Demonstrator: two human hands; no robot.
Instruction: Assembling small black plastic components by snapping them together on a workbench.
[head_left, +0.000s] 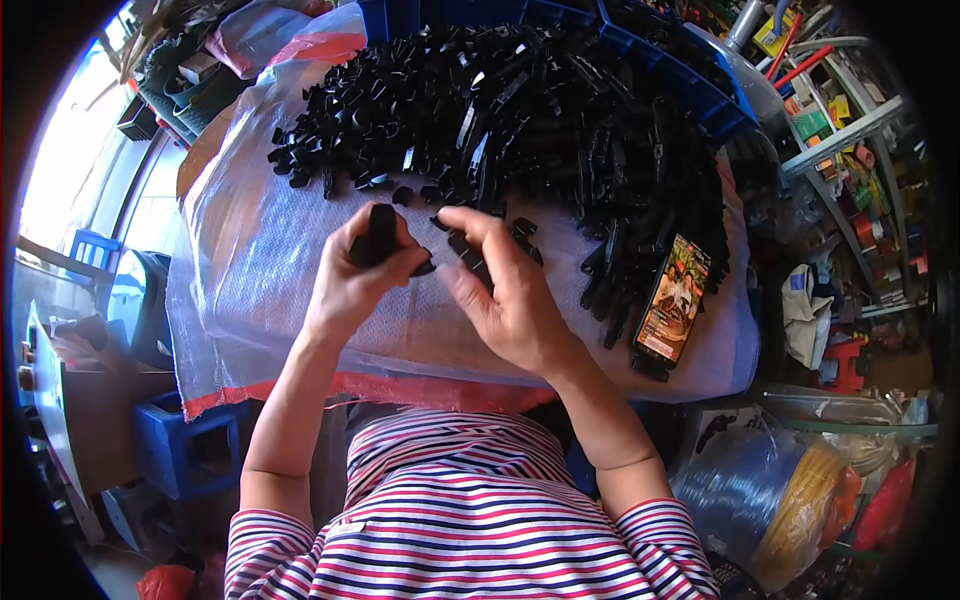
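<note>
My left hand (365, 265) is closed around a black plastic piece (378, 232), which stands up between thumb and fingers. A smaller dark bit shows by the left thumb. To its right, my right hand (500, 285) has its thumb and index finger apart, with the index fingertip beside a small black part. More black plastic (470, 255) shows in or behind the right fingers; whether they grip it I cannot tell. Beyond both hands lies a large heap of black plastic parts (440, 110), some short and some long strips, on a white woven sheet (270, 300).
A phone (672, 303) with a lit screen leans on the black parts at the right. Blue crates (660, 55) stand behind the heap. At the left is a blue stool (190, 445); at lower right, a plastic-wrapped bundle (750, 490). Shelving (850, 135) crowds the far right.
</note>
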